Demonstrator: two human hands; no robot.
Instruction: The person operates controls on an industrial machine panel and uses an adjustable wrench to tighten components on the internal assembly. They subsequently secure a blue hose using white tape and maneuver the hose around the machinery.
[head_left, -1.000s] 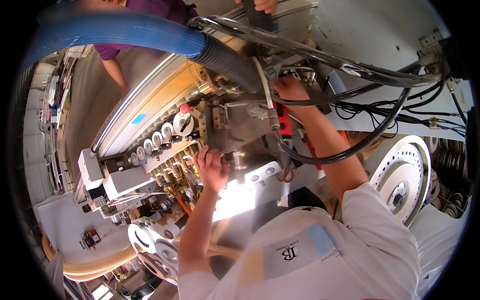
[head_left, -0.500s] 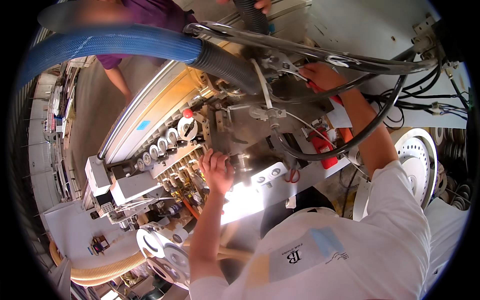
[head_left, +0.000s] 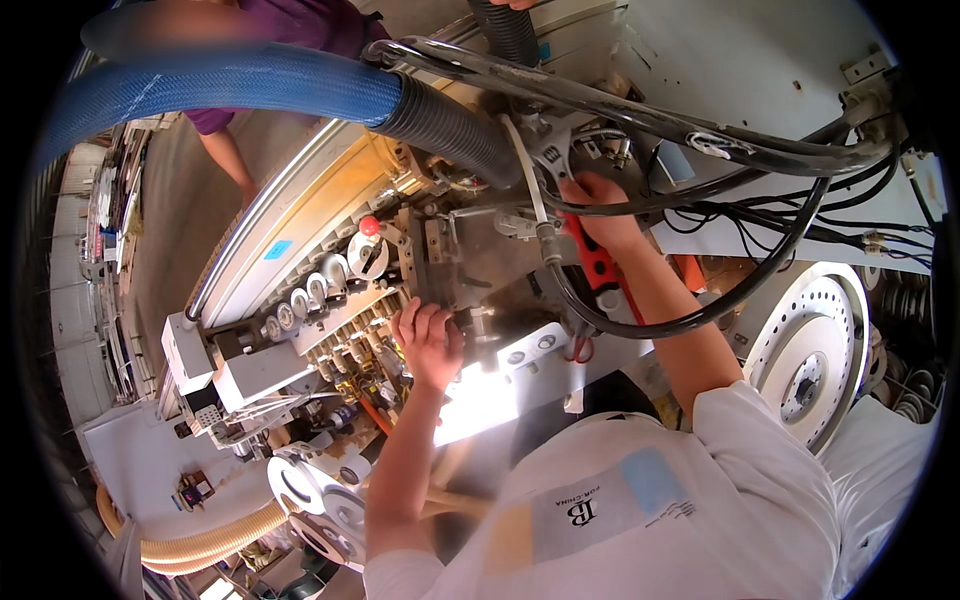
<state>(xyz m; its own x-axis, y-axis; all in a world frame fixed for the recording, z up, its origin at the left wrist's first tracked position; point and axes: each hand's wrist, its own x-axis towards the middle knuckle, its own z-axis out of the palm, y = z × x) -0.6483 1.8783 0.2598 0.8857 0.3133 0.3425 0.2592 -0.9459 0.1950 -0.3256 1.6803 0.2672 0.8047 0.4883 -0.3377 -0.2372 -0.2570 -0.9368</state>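
My right hand [head_left: 605, 212] is closed round an adjustable wrench with a red handle. The metal jaw of the wrench [head_left: 551, 158] reaches toward the fittings below the dark grey hose end. Its jaw is beside a fitting; whether it grips anything I cannot tell. My left hand [head_left: 430, 345] rests on the machine with fingers a little bent and apart, beside a dark metal block [head_left: 428, 270]. A lever with a red ball knob [head_left: 369, 226] stands just beyond it. Red-handled scissors or pliers [head_left: 580, 348] lie at the near edge of the machine.
A thick blue hose [head_left: 250, 88] and looping black cables [head_left: 700, 310] cross above the work. A row of round dials [head_left: 315, 290] lines the machine at left. A white perforated wheel [head_left: 810, 360] stands right. Another person in purple [head_left: 300, 25] stands across the machine.
My right hand has come nearer and to the left, turning the wrench so its handle points toward me. My left hand has stayed at about the same place.
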